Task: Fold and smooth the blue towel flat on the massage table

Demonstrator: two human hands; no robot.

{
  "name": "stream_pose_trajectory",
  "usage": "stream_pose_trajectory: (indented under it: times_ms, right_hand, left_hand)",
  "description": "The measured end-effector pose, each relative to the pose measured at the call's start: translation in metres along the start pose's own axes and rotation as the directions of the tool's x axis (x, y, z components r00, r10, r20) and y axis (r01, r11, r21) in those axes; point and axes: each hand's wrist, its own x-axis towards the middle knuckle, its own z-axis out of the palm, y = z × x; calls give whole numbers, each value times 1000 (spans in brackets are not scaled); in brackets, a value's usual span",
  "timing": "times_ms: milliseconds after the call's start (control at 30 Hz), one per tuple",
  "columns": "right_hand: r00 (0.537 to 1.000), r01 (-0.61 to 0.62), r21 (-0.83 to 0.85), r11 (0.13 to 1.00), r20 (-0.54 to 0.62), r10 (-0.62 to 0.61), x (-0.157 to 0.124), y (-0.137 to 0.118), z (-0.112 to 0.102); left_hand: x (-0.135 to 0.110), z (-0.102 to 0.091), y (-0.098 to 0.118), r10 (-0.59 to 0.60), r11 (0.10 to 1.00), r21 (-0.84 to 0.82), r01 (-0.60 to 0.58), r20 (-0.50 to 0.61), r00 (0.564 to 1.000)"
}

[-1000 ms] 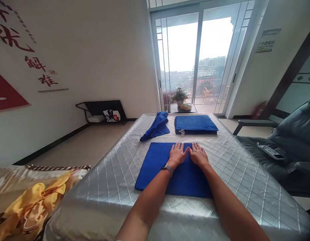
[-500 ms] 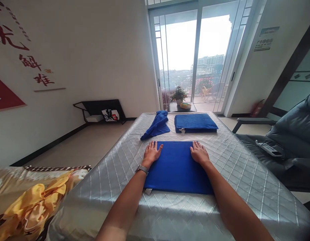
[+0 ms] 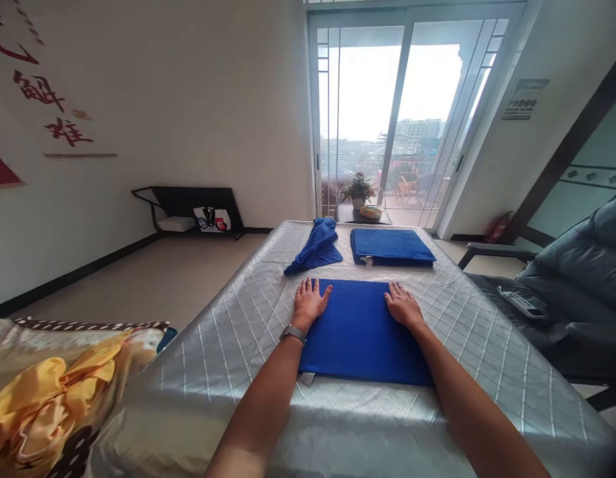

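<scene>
A folded blue towel [image 3: 360, 332] lies flat on the silver quilted bed cover [image 3: 228, 372] in front of me. My left hand [image 3: 310, 302], with a watch on the wrist, rests flat and open on the towel's far left corner. Open and flat as well, my right hand [image 3: 401, 305] presses the towel's far right corner. Beyond them lie a crumpled blue towel [image 3: 315, 247] and a neatly folded stack of blue towels [image 3: 390, 247].
A yellow and brown patterned cloth [image 3: 54, 398] lies at the bed's left. A dark reclining chair [image 3: 567, 292] with a remote stands at the right. A small table with a potted plant [image 3: 358, 191] stands before the glass balcony doors. A black rack [image 3: 188, 209] lines the left wall.
My hands slid apart from the towel's middle to its far corners, the left one moving most. The towel now looks narrower and shifted slightly right.
</scene>
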Motion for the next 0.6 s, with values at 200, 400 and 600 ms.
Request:
stream_pose_trajectory:
  times_ms: [200, 400, 600]
  right_hand:
    - [1000, -3, -8, 1000, 12, 3, 2, 0, -1]
    - [1000, 7, -52, 999, 15, -6, -6, -3, -8]
    - [1000, 29, -41, 999, 0, -29, -23, -3, -4]
  left_hand:
    - [-2, -3, 1, 0, 1000, -11, 0, 3, 1000]
    - [-5, -6, 3, 2, 1000, -27, -2, -14, 1000]
    - [-3, -3, 1, 11, 1000, -22, -12, -30, 999]
